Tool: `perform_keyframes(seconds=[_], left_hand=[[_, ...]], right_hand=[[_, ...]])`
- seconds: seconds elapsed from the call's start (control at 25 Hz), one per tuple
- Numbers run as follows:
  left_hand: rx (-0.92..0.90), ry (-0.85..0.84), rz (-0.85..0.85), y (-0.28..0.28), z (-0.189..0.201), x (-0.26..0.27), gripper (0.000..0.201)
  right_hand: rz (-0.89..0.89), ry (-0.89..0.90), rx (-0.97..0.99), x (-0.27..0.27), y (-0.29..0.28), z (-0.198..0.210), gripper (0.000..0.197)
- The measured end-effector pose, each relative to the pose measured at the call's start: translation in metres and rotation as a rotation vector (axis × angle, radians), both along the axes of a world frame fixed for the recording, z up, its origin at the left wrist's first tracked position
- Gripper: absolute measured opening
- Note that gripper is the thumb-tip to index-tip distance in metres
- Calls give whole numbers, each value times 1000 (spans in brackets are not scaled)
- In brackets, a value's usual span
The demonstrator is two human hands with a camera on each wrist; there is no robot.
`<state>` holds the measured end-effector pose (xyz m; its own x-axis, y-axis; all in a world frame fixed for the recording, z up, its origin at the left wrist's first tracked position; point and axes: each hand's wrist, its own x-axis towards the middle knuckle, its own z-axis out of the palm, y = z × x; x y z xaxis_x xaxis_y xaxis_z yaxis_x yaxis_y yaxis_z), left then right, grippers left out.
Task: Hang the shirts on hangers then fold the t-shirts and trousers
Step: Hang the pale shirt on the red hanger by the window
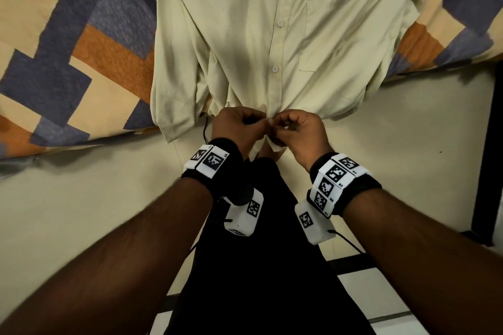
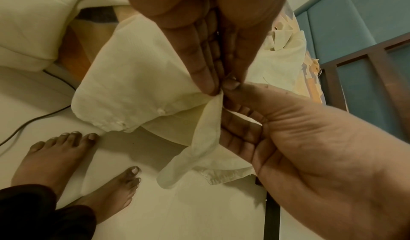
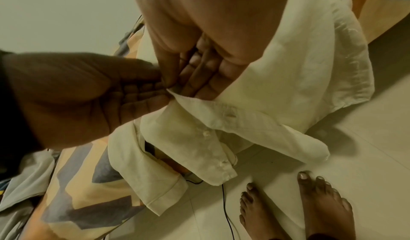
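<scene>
You stand at the near edge of a bed (image 1: 81, 43) covered in an orange, blue and cream patterned sheet. A pale cream button-up shirt (image 1: 245, 35) lies face up on it, collar far from you, hem hanging over the near edge toward the floor (image 1: 81, 198). Your left hand (image 1: 239, 124) and right hand (image 1: 299, 130) meet at the shirt's lower front strip, each grip narrow and pinching the fabric edge between thumb and fingertips. You appear to be fastening a low button. At least 4 buttons above look closed. No hanger shows in any view. The risk is misalignment: pairing this button with the wrong hole would skew the front. Tugging toward yourself could also slide the shirt off the bed onto the floor by your bare feet (image 3: 299, 205).
</scene>
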<state>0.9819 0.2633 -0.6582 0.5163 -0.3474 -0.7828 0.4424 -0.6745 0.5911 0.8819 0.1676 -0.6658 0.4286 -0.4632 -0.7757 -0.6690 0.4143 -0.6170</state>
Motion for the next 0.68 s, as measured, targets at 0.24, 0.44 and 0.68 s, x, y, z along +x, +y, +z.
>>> perform_keyframes(seconds=[0.24, 0.44, 0.68], left_hand=[[-24, 17, 79, -5, -8, -8, 19], [-60, 7, 50, -7, -18, -5, 6], [-218, -482, -672, 6, -31, -10, 49]], right_hand=[[-33, -9, 70, 1, -6, -4, 14], [10, -68, 116, -1, -19, -7, 18], [-119, -145, 186, -8, -29, -8, 19]])
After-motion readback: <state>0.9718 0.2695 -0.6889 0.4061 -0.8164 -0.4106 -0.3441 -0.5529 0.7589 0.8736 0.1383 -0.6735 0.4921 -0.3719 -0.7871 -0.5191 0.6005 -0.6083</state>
